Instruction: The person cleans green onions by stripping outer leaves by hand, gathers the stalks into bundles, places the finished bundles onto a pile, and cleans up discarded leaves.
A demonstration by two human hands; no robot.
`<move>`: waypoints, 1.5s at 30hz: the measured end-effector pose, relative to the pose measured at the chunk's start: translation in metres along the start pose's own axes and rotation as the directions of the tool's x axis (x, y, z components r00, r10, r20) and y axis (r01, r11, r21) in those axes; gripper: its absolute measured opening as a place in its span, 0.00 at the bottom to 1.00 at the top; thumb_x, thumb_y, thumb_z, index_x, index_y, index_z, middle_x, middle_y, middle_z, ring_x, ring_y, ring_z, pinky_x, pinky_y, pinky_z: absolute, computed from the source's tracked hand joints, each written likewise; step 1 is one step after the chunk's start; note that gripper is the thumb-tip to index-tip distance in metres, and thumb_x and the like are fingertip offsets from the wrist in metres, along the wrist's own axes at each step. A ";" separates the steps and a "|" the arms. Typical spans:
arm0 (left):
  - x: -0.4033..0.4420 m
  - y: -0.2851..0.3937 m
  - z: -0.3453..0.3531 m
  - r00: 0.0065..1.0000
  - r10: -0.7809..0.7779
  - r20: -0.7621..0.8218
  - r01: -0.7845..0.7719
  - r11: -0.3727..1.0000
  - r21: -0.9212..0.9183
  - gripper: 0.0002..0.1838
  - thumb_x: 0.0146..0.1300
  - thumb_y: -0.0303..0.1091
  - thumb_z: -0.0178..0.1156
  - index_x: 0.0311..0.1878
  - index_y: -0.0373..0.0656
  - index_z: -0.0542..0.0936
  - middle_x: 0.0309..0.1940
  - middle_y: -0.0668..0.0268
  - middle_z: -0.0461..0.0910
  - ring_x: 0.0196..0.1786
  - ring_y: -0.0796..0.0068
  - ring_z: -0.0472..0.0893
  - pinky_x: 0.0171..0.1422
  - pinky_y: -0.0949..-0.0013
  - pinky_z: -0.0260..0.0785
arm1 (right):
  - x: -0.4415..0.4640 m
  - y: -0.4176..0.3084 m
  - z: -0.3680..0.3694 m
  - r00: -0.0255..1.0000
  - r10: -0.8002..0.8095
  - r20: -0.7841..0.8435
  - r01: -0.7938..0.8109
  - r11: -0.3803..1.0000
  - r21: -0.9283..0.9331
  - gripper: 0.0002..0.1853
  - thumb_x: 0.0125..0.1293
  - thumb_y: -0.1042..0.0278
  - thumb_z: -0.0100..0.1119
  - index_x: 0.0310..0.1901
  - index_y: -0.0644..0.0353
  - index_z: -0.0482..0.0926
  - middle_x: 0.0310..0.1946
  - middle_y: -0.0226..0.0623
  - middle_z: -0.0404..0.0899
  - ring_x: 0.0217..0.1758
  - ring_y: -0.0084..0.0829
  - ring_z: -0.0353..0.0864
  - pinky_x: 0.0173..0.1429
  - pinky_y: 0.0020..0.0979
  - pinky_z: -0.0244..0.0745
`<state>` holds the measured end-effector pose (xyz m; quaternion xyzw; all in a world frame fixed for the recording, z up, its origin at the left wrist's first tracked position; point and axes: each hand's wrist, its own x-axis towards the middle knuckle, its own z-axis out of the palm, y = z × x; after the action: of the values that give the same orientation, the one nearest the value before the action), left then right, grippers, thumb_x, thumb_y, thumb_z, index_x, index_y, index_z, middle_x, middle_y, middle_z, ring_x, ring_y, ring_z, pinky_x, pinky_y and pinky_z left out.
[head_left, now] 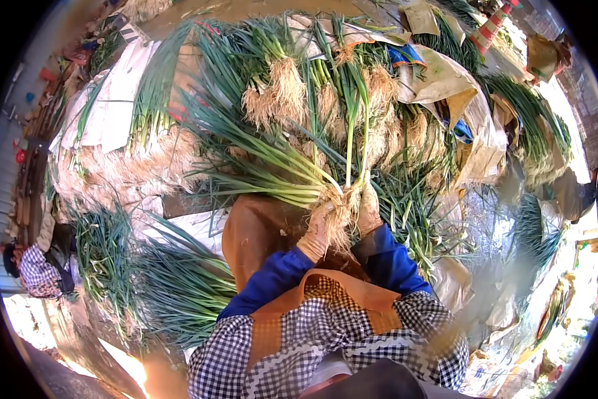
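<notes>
Just above my lap, my left hand is closed around the root end of a bunch of green onions, whose leaves fan out to the upper left. Close beside it on the right, my right hand is closed on the root end of upright green onion stalks. Pale, tangled roots hang between the two hands. Beyond them lies a pile of onion bundles with thick roots. A brown cover lies over my lap.
Rooted onion bundles line the left, with leafy heaps nearer me. Sacking covers bundles at the right. A person in a checked top is at the far left. A striped cone stands at the upper right.
</notes>
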<state>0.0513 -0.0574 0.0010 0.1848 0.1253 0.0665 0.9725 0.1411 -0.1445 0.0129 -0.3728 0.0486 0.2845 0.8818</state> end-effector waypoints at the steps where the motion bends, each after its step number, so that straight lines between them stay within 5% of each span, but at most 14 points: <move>1: 0.002 0.000 0.000 1.000 0.002 0.000 -0.002 1.000 -0.003 0.19 0.61 0.33 0.50 0.54 0.33 0.71 0.47 0.59 0.76 0.47 0.68 0.77 0.51 0.68 0.71 | -0.001 0.000 -0.002 1.000 0.001 0.001 -0.001 1.000 -0.003 0.17 0.70 0.55 0.40 0.37 0.61 0.72 0.26 0.36 0.75 0.26 0.26 0.75 0.32 0.26 0.73; 5: 0.013 -0.006 -0.011 0.998 -0.053 -0.039 0.053 0.999 -0.001 0.20 0.58 0.27 0.53 0.55 0.33 0.71 0.46 0.59 0.76 0.45 0.71 0.77 0.47 0.70 0.72 | -0.010 -0.019 -0.013 0.974 0.129 0.187 -0.007 0.840 -0.543 0.13 0.68 0.66 0.40 0.42 0.62 0.74 0.37 0.38 0.78 0.35 0.32 0.77 0.43 0.29 0.73; 9: 0.020 0.003 0.002 0.995 0.009 -0.096 -0.025 0.986 -0.165 0.21 0.56 0.24 0.52 0.55 0.31 0.70 0.48 0.57 0.75 0.46 0.65 0.77 0.47 0.66 0.73 | -0.032 -0.016 -0.095 0.695 0.701 0.160 0.596 -0.437 -0.674 0.22 0.64 0.47 0.46 0.44 0.57 0.77 0.37 0.39 0.81 0.41 0.34 0.80 0.43 0.33 0.73; 12: 0.020 0.006 0.005 0.993 -0.112 -0.044 0.103 0.979 -0.174 0.13 0.56 0.26 0.54 0.45 0.36 0.75 0.38 0.58 0.77 0.33 0.68 0.78 0.37 0.69 0.73 | -0.027 -0.074 -0.073 0.950 0.262 -0.167 0.076 -0.717 -0.693 0.26 0.61 0.42 0.48 0.48 0.56 0.76 0.47 0.48 0.76 0.50 0.42 0.76 0.55 0.35 0.69; 15: 0.019 0.001 -0.011 0.990 -0.107 0.094 0.117 0.987 -0.107 0.22 0.56 0.28 0.54 0.55 0.32 0.70 0.48 0.57 0.75 0.44 0.67 0.78 0.43 0.68 0.76 | -0.005 -0.084 -0.018 0.969 0.128 0.210 0.121 0.495 -0.860 0.26 0.68 0.51 0.45 0.63 0.58 0.63 0.37 0.32 0.77 0.37 0.24 0.73 0.41 0.24 0.68; 17: 0.015 0.006 -0.015 0.993 -0.110 0.045 0.114 0.990 -0.086 0.22 0.56 0.29 0.54 0.55 0.33 0.70 0.48 0.57 0.76 0.46 0.65 0.78 0.47 0.65 0.75 | 0.006 -0.073 0.010 0.893 0.242 0.379 0.077 0.748 -0.659 0.28 0.67 0.55 0.48 0.64 0.59 0.59 0.34 0.26 0.74 0.31 0.17 0.66 0.36 0.19 0.62; 22: -0.014 0.035 0.004 0.961 -0.276 0.020 0.276 0.956 -0.095 0.14 0.60 0.29 0.53 0.50 0.38 0.73 0.41 0.58 0.77 0.47 0.62 0.78 0.51 0.62 0.74 | 0.048 -0.037 0.012 0.838 0.351 0.418 -0.013 0.778 -0.628 0.17 0.63 0.62 0.56 0.50 0.61 0.74 0.32 0.25 0.75 0.33 0.18 0.71 0.38 0.18 0.66; 29: -0.003 0.018 -0.012 0.986 -0.142 -0.083 0.148 0.987 0.064 0.12 0.60 0.31 0.53 0.46 0.37 0.74 0.35 0.60 0.78 0.31 0.67 0.77 0.28 0.70 0.70 | 0.036 -0.012 0.014 0.593 -0.133 0.794 0.557 -0.644 -0.524 0.09 0.59 0.59 0.55 0.29 0.55 0.75 0.17 0.35 0.72 0.22 0.36 0.75 0.24 0.34 0.68; 31: -0.003 0.018 -0.007 0.971 -0.241 0.010 0.240 0.963 -0.126 0.12 0.59 0.31 0.53 0.45 0.37 0.74 0.35 0.59 0.78 0.27 0.71 0.75 0.25 0.73 0.67 | 0.033 -0.022 0.017 0.400 -0.125 0.908 0.611 -0.702 -0.366 0.08 0.62 0.64 0.55 0.31 0.60 0.76 0.16 0.34 0.72 0.18 0.29 0.74 0.20 0.29 0.66; 33: -0.004 0.020 -0.007 0.976 -0.213 0.052 0.218 0.966 -0.141 0.14 0.59 0.32 0.53 0.47 0.36 0.73 0.37 0.57 0.78 0.26 0.73 0.74 0.24 0.75 0.66 | 0.020 -0.019 0.023 0.915 -0.167 0.367 0.401 0.292 -0.868 0.08 0.63 0.69 0.55 0.32 0.65 0.77 0.16 0.32 0.73 0.16 0.23 0.72 0.18 0.24 0.65; 34: -0.004 0.020 -0.008 0.978 -0.200 0.064 0.209 0.961 -0.179 0.15 0.59 0.33 0.52 0.48 0.35 0.73 0.37 0.56 0.78 0.27 0.74 0.74 0.23 0.75 0.65 | 0.014 -0.020 0.026 0.926 -0.208 0.314 0.371 0.354 -0.858 0.08 0.63 0.72 0.55 0.29 0.68 0.76 0.16 0.33 0.74 0.15 0.18 0.71 0.18 0.21 0.65; 39: -0.001 0.009 -0.021 0.953 -0.271 0.137 0.302 0.890 -0.342 0.19 0.59 0.36 0.51 0.50 0.33 0.71 0.38 0.55 0.77 0.25 0.74 0.73 0.20 0.77 0.64 | 0.005 -0.033 0.025 0.624 -0.168 0.763 0.525 -0.633 -0.569 0.11 0.59 0.64 0.56 0.21 0.56 0.73 0.14 0.33 0.73 0.18 0.32 0.74 0.25 0.32 0.68; 44: -0.006 0.009 -0.014 0.995 -0.071 -0.068 0.069 0.997 -0.025 0.22 0.62 0.41 0.49 0.54 0.33 0.69 0.37 0.56 0.77 0.28 0.72 0.75 0.24 0.71 0.69 | -0.024 -0.052 0.045 0.606 0.153 0.781 0.668 -0.631 -0.395 0.04 0.56 0.66 0.56 0.26 0.52 0.74 0.14 0.29 0.68 0.16 0.29 0.70 0.20 0.31 0.66; 45: -0.002 0.018 -0.010 0.995 -0.074 0.072 0.090 0.966 -0.242 0.23 0.63 0.39 0.48 0.56 0.32 0.65 0.35 0.58 0.74 0.27 0.73 0.73 0.23 0.73 0.68 | -0.024 -0.038 0.040 0.296 -0.061 0.953 0.847 -0.445 -0.291 0.04 0.57 0.65 0.56 0.27 0.51 0.74 0.13 0.27 0.65 0.13 0.28 0.68 0.17 0.29 0.64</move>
<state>0.0448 -0.0376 -0.0004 0.0598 0.0933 0.0354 0.9932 0.1364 -0.1495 0.0721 -0.7009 -0.6203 -0.1896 0.2966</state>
